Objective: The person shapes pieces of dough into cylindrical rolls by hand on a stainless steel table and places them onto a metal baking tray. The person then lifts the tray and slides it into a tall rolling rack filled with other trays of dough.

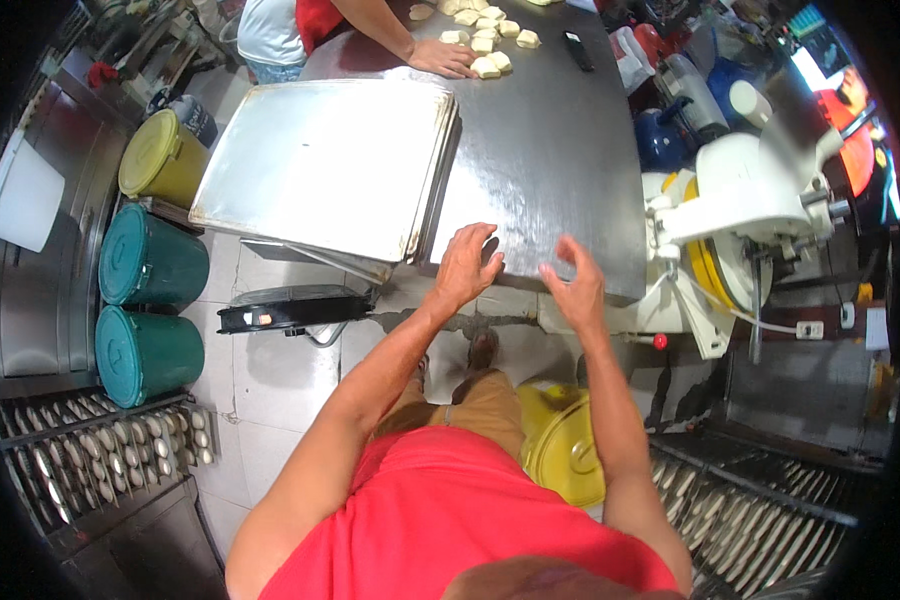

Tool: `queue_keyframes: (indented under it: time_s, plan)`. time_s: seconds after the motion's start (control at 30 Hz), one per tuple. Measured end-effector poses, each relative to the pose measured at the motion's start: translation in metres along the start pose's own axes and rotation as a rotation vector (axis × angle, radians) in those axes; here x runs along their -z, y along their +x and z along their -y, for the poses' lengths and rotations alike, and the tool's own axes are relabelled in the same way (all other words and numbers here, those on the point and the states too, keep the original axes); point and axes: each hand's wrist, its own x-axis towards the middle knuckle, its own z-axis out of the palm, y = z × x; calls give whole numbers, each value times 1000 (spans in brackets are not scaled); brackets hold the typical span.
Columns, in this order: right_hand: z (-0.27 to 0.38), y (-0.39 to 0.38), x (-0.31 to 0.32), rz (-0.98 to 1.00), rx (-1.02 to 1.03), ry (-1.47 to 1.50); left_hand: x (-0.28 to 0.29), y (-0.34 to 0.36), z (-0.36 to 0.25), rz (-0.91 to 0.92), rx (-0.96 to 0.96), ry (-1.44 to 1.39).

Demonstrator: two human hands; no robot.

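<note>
Both my hands hover by the near edge of a steel worktable (560,150), apart from each other and holding nothing. My left hand (465,265) is beside the corner of a stack of metal baking trays (320,165), its thumb and fingers apart. To its right, my right hand (578,285) has its fingers curved and spread, somewhat blurred. Several pale dough pieces (485,45) lie at the far end of the table. A co-worker's hand (445,57) rests next to them.
A large white mixer-like machine (735,200) stands right of the table. Lidded green bins (155,255) and a yellow bin (160,155) line the left side. A black floor fan (295,310) is below the trays. Another yellow bin (570,450) stands by my right leg. Racks (120,450) flank me.
</note>
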Motion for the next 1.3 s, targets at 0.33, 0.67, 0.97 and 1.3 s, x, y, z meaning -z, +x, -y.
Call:
queue_keyframes:
  time_s: [0.33, 0.67, 0.97, 1.3]
  plan:
    - [-54, 380, -107, 81, 584, -144, -13, 17, -6, -191, 247, 205]
    - [-96, 478, -180, 264, 461, -248, -22, 17, -5, -202, 311, 324]
    - [-59, 212, -51, 480, 257, -1, -25, 21, -4, -180, 353, 334]
    - [-67, 174, -19, 393, 119, -6, -55, 141, 9, 201, -81, 204]
